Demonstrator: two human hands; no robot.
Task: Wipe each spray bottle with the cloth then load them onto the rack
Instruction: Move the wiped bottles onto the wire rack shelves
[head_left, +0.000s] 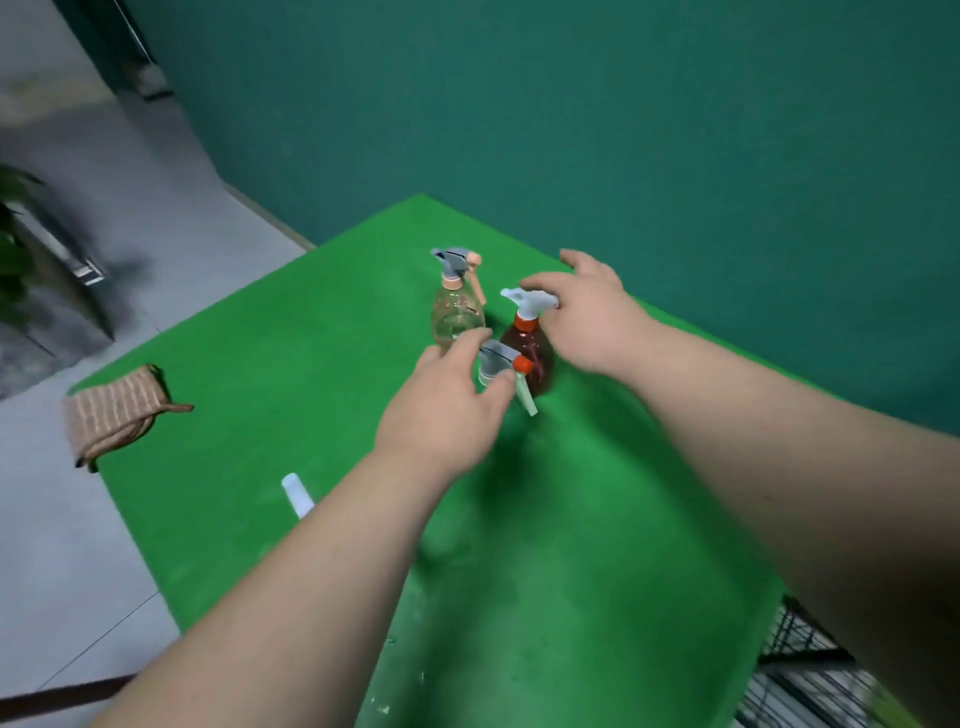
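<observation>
Three spray bottles stand close together on the green table (260, 395). The clear bottle (457, 312) with a peach collar is farthest. The brown bottle (535, 358) has an orange collar and a white sprayer head. My right hand (592, 317) reaches over that head, thumb lying on it, fingers fairly straight. Of the nearest bottle only the grey sprayer head (496, 361) with a pale green trigger shows. My left hand (447, 410) covers its body and curls round its neck, thumb against it. The striped brown cloth (117, 413) lies folded at the table's left edge, apart from both hands.
A black wire rack (802, 649) stands low beside the table's near right corner. A small white cylinder (297, 493) lies on the table, partly under my left forearm. A teal wall rises behind the table. Grey floor and a plant (13, 249) are on the left.
</observation>
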